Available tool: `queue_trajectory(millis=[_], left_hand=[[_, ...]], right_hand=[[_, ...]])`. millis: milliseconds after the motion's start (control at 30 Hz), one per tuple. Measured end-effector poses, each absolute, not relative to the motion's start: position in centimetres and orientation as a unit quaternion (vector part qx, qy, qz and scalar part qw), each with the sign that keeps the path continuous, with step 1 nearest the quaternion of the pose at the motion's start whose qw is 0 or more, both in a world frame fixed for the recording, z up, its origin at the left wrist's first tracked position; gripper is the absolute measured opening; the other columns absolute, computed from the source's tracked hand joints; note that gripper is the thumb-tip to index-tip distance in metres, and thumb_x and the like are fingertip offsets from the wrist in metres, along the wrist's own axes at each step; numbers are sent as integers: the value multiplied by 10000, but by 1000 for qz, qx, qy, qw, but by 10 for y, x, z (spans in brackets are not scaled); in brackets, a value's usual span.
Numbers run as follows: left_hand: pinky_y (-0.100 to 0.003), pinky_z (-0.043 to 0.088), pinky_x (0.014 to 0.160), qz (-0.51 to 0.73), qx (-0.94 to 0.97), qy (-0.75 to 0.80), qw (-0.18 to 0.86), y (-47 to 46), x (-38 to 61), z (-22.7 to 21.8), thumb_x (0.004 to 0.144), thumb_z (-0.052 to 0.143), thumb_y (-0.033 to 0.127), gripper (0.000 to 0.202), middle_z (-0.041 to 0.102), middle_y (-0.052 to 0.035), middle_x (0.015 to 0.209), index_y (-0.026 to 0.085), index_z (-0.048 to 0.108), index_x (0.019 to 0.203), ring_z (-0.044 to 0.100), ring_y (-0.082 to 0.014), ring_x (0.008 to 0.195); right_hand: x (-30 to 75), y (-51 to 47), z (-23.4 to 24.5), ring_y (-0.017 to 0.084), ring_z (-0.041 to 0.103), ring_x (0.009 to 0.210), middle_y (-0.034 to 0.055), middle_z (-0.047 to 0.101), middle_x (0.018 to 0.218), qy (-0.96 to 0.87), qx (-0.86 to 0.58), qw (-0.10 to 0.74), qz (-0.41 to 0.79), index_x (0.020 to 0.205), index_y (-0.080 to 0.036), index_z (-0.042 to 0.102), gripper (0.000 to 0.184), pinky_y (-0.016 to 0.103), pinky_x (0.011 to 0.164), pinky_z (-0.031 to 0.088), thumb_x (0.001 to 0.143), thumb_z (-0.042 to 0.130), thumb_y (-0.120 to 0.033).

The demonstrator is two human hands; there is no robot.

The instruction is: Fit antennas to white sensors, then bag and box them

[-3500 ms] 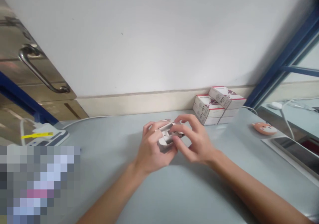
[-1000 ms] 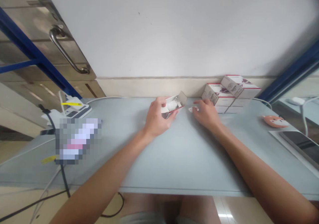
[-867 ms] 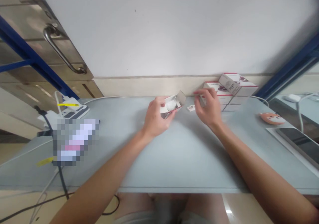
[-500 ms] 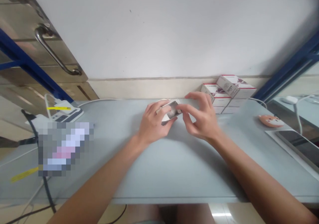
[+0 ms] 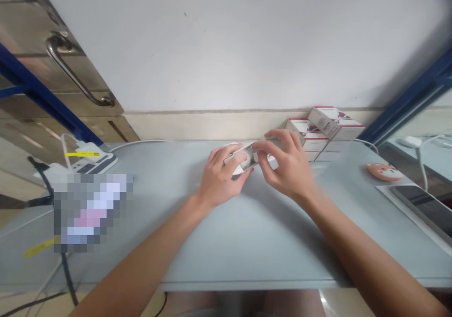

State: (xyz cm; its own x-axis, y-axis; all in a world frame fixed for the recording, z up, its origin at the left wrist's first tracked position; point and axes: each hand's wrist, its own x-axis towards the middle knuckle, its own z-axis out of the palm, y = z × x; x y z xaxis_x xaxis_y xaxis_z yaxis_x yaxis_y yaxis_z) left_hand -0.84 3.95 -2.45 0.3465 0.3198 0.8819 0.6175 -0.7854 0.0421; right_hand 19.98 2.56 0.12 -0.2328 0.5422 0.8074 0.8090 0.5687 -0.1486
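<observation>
A small white cardboard box (image 5: 238, 170) is held above the table, tilted, with its open side facing up. My left hand (image 5: 221, 176) wraps round it from the left, its fingers over the near side and inside edge. Something pale lies inside, partly hidden by those fingers. At the box's right end, my right hand (image 5: 287, 166) pinches with thumb and index finger at the edge or a flap. A whitish strip shows between these fingers; I cannot tell whether it belongs to the box.
Several white boxes with red edges (image 5: 326, 133) are stacked at the back right by the wall. An orange animal-shaped object (image 5: 384, 171) and a dark tablet-like device (image 5: 423, 209) lie at right. A power strip (image 5: 93, 159), cables and a blurred-out object (image 5: 93, 211) are at left.
My right thumb and index finger have closed in on the box's right end. The box has tipped slightly, and a whitish strip now shows between the right fingers. The left hand keeps its hold.
</observation>
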Motion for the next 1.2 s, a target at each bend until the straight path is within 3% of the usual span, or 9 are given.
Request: queue_trajectory(millis=[200, 467, 633, 800, 967, 1200], left_hand=[[-428, 561, 971, -501, -805, -290, 133, 40, -8, -25, 898, 768, 217, 365, 724, -97, 1257, 285, 563, 1191, 735, -268, 1156], [-424, 567, 970, -504, -802, -291, 134, 40, -8, -26, 896, 784, 224, 356, 721, -109, 1267, 275, 570, 1176, 736, -262, 1153], [-429, 563, 991, -475, -826, -266, 148, 37, -6, -26, 902, 756, 198, 363, 720, -110, 1289, 284, 567, 1200, 720, -268, 1217], [-421, 560, 989, -496, -803, -298, 143, 40, -7, -24, 897, 771, 215, 321, 723, -111, 1267, 265, 583, 1153, 731, -259, 1167], [-378, 558, 954, -518, -776, -336, 127, 48, -12, -23, 907, 783, 270, 290, 733, -89, 1189, 248, 576, 1110, 740, -229, 1093], [-405, 542, 970, -509, -773, -324, 198, 46, -10, -27, 892, 787, 207, 307, 724, -125, 1255, 250, 588, 1122, 731, -258, 1153]], right_hand=[[200, 20, 7, 292, 605, 1047, 107, 651, 1181, -799, -438, 396, -108, 1076, -269, 722, 192, 463, 869, 534, 974, 571, -207], [201, 13, 18, 256, 629, 979, 58, 655, 1020, -822, -455, 342, -5, 1123, -258, 646, 160, 421, 885, 504, 1029, 526, -305], [205, 12, 22, 190, 604, 765, 36, 634, 967, -823, -464, 326, 29, 982, -236, 583, 93, 350, 714, 480, 1023, 509, -272], [206, 14, 17, 204, 645, 802, 84, 641, 1205, -832, -465, 300, -42, 1252, -259, 646, 272, 380, 776, 519, 1066, 470, -352], [206, 15, 10, 198, 679, 821, 101, 611, 1327, -854, -449, 262, -15, 1535, -312, 509, 494, 371, 757, 552, 1067, 500, -469], [203, 15, 14, 161, 668, 820, 79, 624, 1270, -823, -453, 338, -54, 1228, -266, 684, 264, 301, 666, 489, 1061, 507, -368]])
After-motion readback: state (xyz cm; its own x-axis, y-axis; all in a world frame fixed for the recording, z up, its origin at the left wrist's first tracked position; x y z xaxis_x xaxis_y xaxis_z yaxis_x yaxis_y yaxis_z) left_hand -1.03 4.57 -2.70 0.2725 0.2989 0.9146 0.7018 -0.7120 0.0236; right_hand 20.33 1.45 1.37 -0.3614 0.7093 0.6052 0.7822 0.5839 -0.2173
